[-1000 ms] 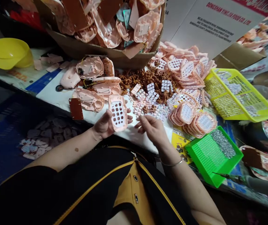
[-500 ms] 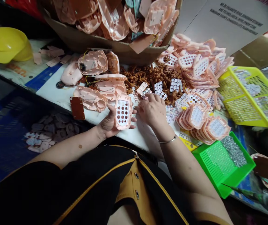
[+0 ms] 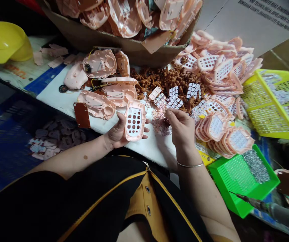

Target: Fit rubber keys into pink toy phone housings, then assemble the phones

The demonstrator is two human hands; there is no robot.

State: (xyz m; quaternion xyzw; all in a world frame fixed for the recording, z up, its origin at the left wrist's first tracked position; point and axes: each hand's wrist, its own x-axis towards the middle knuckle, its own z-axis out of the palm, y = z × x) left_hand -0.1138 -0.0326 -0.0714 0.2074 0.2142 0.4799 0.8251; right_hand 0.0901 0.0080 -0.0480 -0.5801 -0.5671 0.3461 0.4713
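In my left hand (image 3: 117,134) lies a pink plastic casing half (image 3: 134,138), its white inner face pierced by a grid of holes and turned up toward me. The fingers pass beneath it and their tips show along its right edge. To the right, my right hand (image 3: 183,131) hangs over the table with thumb and fingers pinched together; what they hold, if anything, is too small to make out. Just left of its fingertips is a heap of tiny loose pieces (image 3: 161,124). White keypad pieces (image 3: 175,97) lie behind that heap.
Stacked pink casings (image 3: 211,126) and a green basket (image 3: 237,174) of small metal parts stand right, near a screwdriver-like tool (image 3: 262,205). Behind are a brown parts pile (image 3: 156,79) and a cardboard box (image 3: 124,53). Wired pink casings (image 3: 96,104) lie left; a yellow basket (image 3: 267,107) stands far right.
My right hand has moved right and slightly toward me, off the heap of small pieces, its fingers now pinched. My left hand holds the casing in nearly the same place.
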